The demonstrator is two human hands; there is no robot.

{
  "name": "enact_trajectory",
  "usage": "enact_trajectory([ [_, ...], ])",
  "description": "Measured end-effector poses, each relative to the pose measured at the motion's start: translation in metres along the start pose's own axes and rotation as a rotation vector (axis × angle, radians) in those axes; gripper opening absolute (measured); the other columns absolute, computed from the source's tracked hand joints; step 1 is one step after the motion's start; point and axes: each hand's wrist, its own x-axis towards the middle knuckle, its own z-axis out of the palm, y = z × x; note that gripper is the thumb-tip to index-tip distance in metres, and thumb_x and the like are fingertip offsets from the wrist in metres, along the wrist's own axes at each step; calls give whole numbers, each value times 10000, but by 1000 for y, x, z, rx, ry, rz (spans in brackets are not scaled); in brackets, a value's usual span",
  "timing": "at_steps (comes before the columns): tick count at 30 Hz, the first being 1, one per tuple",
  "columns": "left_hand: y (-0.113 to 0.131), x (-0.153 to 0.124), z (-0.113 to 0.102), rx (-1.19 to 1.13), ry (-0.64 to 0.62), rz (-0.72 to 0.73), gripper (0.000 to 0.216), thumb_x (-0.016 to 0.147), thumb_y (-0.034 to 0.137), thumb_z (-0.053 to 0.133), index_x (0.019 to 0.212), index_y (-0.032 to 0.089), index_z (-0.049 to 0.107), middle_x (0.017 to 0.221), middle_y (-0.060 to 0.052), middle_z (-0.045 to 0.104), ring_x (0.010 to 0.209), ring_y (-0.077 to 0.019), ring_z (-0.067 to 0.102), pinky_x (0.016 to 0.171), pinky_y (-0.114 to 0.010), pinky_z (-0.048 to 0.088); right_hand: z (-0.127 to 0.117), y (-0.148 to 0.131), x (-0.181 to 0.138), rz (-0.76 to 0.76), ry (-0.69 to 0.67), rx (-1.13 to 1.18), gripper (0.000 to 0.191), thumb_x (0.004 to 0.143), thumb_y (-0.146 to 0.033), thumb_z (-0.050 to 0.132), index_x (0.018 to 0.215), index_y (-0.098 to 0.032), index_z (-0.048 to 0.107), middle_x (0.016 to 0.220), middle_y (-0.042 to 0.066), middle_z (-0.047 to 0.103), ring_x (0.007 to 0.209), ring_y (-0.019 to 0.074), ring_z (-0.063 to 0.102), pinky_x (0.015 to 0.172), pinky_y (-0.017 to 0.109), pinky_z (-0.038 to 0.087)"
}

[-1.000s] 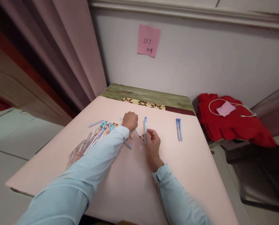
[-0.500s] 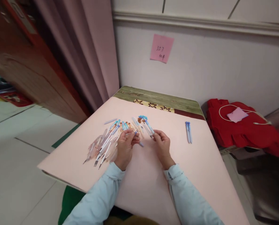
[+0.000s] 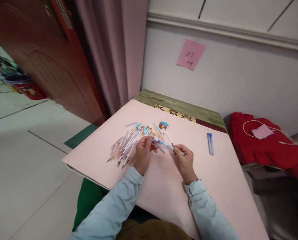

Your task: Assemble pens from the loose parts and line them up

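Over the surface (image 3: 164, 193), toward its far edge: left hand (image 3: 144, 151), right hand (image 3: 185, 160), one pen (image 3: 166, 144).
The left pinches the small blue piece (image 3: 154, 140) at one end, the right the other end; likely light, stiff, slick, best held mid-length.

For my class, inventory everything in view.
Table: one, pinkish, centre
Held pen: one, blue, centre
Paired pens: two, blue, table right
Pen parts: many, mixed, table left
Small pieces: several, blue, brown, beyond held pen
Wall: one, whitish, behind
Cloth: one, red, right
Notes: two, pink, wall and cloth
Cable: one, white, on cloth
Curtain: one, mauve, upper left
Door: one, brown, left
Container: one, reddish, left
Floor: one, pale, left
Unclear object: one, green, under table
Sleeves: two, blue, below
Left hand: one, bare, by pen
Right hand: one, bare, gripping pen
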Motion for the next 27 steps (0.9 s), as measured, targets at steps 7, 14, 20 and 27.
enact_trajectory([
  [7,2,1,-3,58,23,75,253,878,407,644,922,158,626,745,-21,659,562,-105,601,496,-230,489,-3,4,2,12,-37,-27,193,816,-356,691,857,-179,755,672,1,654,635,141,562,604,253,435],
  [14,0,2,-3,79,-7,71,247,892,399,630,930,156,651,763,-28,656,574,-111,607,488,-230,488,-2,3,1,32,-47,-35,208,821,-372,689,867,-181,758,657,2,651,630,146,566,591,250,436],
  [20,0,1,-4,98,-4,68,257,894,400,624,952,154,671,737,-25,649,573,-110,602,483,-225,484,-3,1,1,47,-81,-48,204,809,-373,699,871,-188,759,681,4,670,617,138,561,573,243,441],
  [27,3,1,-5,119,31,98,262,876,393,647,1000,163,660,854,-63,716,586,-111,603,499,-236,486,6,4,-4,31,-166,-49,252,748,-366,781,919,-185,739,820,47,734,697,165,642,645,272,519],
])
